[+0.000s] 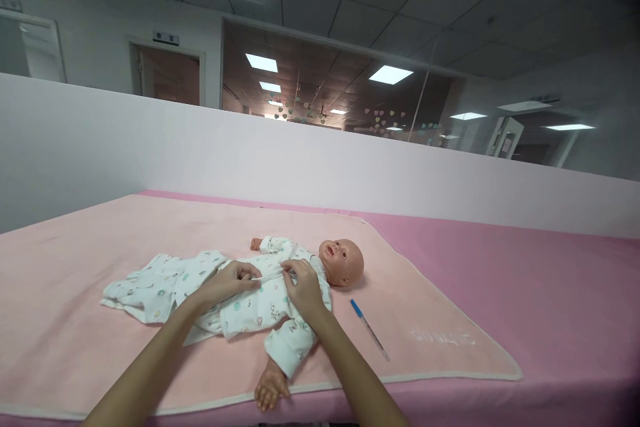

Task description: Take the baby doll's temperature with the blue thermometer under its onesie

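Observation:
A baby doll [345, 261] lies on its back on a peach blanket [430, 320], its head to the right. It wears a white printed baby shirt [253, 310] and matching trousers [150, 287]. At the middle of the chest, my left hand [231, 282] pinches the shirt front near its lower part. Closer to the doll's neck, my right hand [303, 285] has thumb and fingers closed on the same shirt's front edge. Between the two hands the cloth is drawn into a fold. Whether a fastener sits under my fingertips is hidden.
A pen with a blue cap [369, 328] lies on the blanket to the right of my right forearm. Under the blanket is a pink table cover [565, 307]. A white partition [300, 167] rises behind the table, with windows and a doorway beyond.

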The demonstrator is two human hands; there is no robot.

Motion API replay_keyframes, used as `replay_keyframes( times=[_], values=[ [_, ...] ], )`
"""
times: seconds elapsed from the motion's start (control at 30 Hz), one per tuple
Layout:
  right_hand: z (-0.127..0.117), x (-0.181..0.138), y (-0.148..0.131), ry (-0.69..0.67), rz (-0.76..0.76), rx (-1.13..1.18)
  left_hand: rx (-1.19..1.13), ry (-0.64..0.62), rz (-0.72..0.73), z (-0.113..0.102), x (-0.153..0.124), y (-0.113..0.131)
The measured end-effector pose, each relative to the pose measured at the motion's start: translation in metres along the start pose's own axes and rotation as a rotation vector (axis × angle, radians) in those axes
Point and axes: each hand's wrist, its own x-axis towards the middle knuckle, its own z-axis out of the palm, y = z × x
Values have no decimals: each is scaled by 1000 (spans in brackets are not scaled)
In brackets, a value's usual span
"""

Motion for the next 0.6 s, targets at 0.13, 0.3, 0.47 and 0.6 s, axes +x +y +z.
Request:
replay_keyframes(
  times=[0.13, 0.3, 0.47, 0.6],
  values=[
    [1, -2, 0, 35, -27, -4, 55, 13, -33, 0, -4, 7],
    [0, -3, -2, 94, -55, -27, 119, 48, -7, 1, -3, 7],
    [1, -3, -2, 105, -76, -51, 244, 184, 39, 4, 0, 5],
    [1, -2, -1, 91, -75, -63, 318, 236, 116, 7, -1, 4]
  ],
)
